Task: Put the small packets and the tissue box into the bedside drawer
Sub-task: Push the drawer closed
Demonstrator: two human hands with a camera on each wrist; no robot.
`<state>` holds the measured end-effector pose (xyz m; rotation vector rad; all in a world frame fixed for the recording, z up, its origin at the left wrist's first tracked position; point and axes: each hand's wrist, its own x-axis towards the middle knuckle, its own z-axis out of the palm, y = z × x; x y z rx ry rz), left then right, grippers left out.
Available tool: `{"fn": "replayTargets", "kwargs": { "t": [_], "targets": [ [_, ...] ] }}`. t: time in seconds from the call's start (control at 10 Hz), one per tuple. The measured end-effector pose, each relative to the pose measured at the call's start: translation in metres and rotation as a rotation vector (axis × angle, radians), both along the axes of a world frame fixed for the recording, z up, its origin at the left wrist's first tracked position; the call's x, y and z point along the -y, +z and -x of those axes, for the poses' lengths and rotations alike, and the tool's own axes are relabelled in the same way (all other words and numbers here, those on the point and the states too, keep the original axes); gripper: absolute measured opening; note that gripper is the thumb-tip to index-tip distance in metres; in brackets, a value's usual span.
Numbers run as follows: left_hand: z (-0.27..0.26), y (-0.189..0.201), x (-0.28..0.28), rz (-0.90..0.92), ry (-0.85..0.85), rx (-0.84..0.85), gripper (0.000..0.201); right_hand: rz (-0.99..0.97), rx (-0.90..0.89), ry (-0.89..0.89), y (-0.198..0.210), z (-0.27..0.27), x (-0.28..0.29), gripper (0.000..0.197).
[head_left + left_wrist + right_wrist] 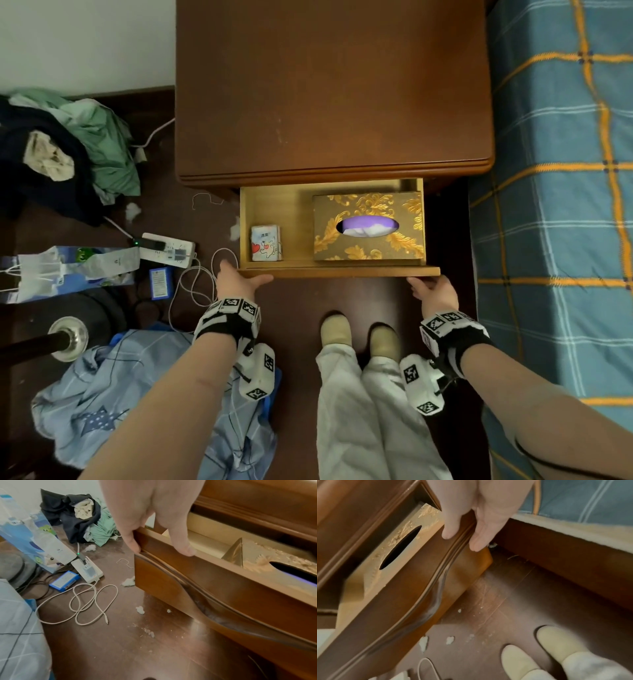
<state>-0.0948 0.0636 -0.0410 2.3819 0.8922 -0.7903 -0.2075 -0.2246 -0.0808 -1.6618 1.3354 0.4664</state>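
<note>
The bedside drawer point(342, 272) stands pulled out below the brown cabinet top point(332, 85). Inside it on the right lies the gold-patterned tissue box point(368, 228) point(254, 561) point(368, 578), with purple and white tissue showing in its slot. A small stack of packets point(266, 242) printed with a heart stands at the drawer's front left. My left hand point(245, 279) point(161, 550) grips the left end of the drawer front point(223, 588), thumb on the top edge. My right hand point(430, 286) point(462, 538) pinches the right end of the drawer front point(402, 601).
A bed with a blue plaid cover point(555, 205) runs along the right. On the floor to the left lie a power strip point(168, 253), a looped white cable point(89, 601), a clothes pile point(68, 154) and a blue cloth point(137, 394). My slippered feet point(335, 334) stand before the drawer.
</note>
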Motion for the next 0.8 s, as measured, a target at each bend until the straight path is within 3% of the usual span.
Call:
{"fn": "replayTargets", "kwargs": {
  "t": [0.1, 0.2, 0.3, 0.4, 0.5, 0.6, 0.7, 0.8],
  "targets": [
    [-0.019, 0.000, 0.005, 0.066, 0.051, 0.102, 0.104, -0.018, 0.111, -0.127, -0.001, -0.025, -0.008, 0.037],
    [-0.050, -0.003, 0.015, 0.080, 0.104, 0.125, 0.113, -0.020, 0.180, -0.059, 0.001, -0.062, -0.010, 0.034],
    [-0.082, -0.007, 0.031, 0.014, 0.135, 0.008, 0.095, -0.032, 0.250, -0.068, 0.004, -0.104, -0.007, 0.034],
    [-0.113, -0.009, 0.047, 0.042, 0.047, -0.101, 0.078, -0.095, 0.226, -0.177, 0.004, -0.145, 0.001, 0.033],
    [-0.131, -0.016, 0.057, 0.104, -0.024, -0.046, 0.075, -0.143, 0.173, -0.198, 0.000, -0.167, 0.006, 0.043],
    [-0.118, -0.019, 0.056, 0.130, -0.138, -0.046, 0.088, -0.183, 0.197, -0.082, 0.011, -0.159, -0.002, 0.045],
    [-0.101, -0.011, 0.046, 0.033, -0.482, -0.018, 0.067, -0.088, 0.264, 0.239, 0.023, -0.142, -0.010, 0.031],
    [-0.083, 0.006, 0.032, 0.028, -0.742, -0.009, 0.050, -0.165, 0.330, 0.577, 0.076, -0.134, -0.013, 0.038]
  ]
}}
